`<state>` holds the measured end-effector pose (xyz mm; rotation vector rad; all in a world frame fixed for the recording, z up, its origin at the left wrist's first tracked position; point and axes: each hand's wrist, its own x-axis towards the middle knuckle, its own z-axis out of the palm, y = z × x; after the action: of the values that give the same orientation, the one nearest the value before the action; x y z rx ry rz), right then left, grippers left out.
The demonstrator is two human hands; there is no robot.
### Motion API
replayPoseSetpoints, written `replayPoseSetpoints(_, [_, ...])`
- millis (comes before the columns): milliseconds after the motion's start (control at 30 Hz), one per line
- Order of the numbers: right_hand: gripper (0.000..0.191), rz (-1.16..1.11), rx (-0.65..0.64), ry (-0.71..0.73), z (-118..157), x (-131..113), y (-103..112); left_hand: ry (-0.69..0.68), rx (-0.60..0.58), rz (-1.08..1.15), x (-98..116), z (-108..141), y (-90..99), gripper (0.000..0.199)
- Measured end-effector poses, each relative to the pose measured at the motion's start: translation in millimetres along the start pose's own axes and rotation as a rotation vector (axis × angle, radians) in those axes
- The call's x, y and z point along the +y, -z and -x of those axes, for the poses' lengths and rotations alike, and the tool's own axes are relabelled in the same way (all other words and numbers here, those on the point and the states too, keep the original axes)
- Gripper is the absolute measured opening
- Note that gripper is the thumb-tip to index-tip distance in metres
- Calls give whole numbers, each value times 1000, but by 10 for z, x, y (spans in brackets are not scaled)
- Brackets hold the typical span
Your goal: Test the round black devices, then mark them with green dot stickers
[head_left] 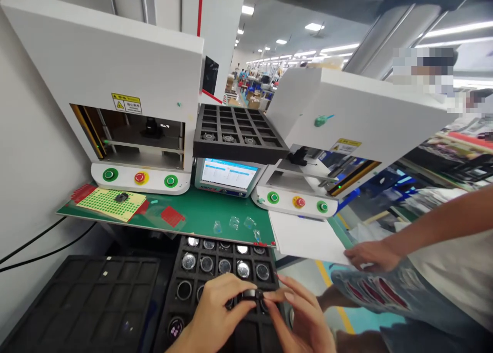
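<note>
Pinched between the thumb and index finger of my left hand (217, 309) is a small black watch case (250, 294), seen nearly edge-on. The fingers of my right hand (302, 317) are closed on its right side, covering that end. Both hands are above a black foam tray (241, 337), whose pockets hold several round watch cases (207, 263), some with shiny faces. One watch case (176, 327) at the tray's lower left has a lit purplish pattern. My forearms and hands hide part of the nearer pockets.
Two white press machines (150, 55) (346, 101) flank a monitor (229, 176). On top rests another foam tray (241, 153) with watch parts. The green bench (200, 207) carries sticker sheets (111, 204) and clear film scraps. A co-worker's hand (372, 255) touches white paper (308, 237) at right.
</note>
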<state>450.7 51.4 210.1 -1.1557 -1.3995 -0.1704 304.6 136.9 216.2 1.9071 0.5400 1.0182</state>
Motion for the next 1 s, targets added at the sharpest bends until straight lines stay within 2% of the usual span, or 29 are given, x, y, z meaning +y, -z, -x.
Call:
replayPoseSetpoints(167, [79, -20, 13, 35, -5, -30, -52, -20, 104, -33, -4, 69, -81, 13])
replayPoseSetpoints(300, [75, -21, 35, -69, 42, 34, -156, -64, 192, -116, -30, 54, -149, 15])
replayPoseSetpoints(400, [71, -72, 12, -136, 65, 64, -233, -70, 267, -178, -128, 23, -154, 17])
replayPoseSetpoints(467, [70, -130, -28, -163, 70, 93, -263, 38, 373, -175, -243, -12, -96, 16])
replayPoseSetpoints(533, [71, -164, -79, -171, 48, 191, -292, 264, 557, -110, -378, -65, 13, 12])
replayPoseSetpoints(600, [70, -164, -134, -180, -19, 414, -360, 476, 705, -24, -498, -129, 141, 17])
replayPoseSetpoints(633, [68, -159, -168, -194, -69, 577, -423, 544, 734, 15, -541, -159, 197, 21])
replayPoseSetpoints(700, [60, -160, -249, -248, -186, 973, -610, 605, 709, 67, -586, -207, 272, 27])
replayPoseSetpoints(833, [32, -185, -490, -349, -372, 1738, -1093, 689, 642, 155, -557, -196, 311, 32])
replayPoseSetpoints(900, [28, -196, -590, -393, -396, 1969, -1291, 726, 644, 180, -547, -141, 335, 33])
replayPoseSetpoints(1000, [28, -205, -686, -459, -374, 2116, -1473, 780, 670, 204, -586, -38, 403, 36])
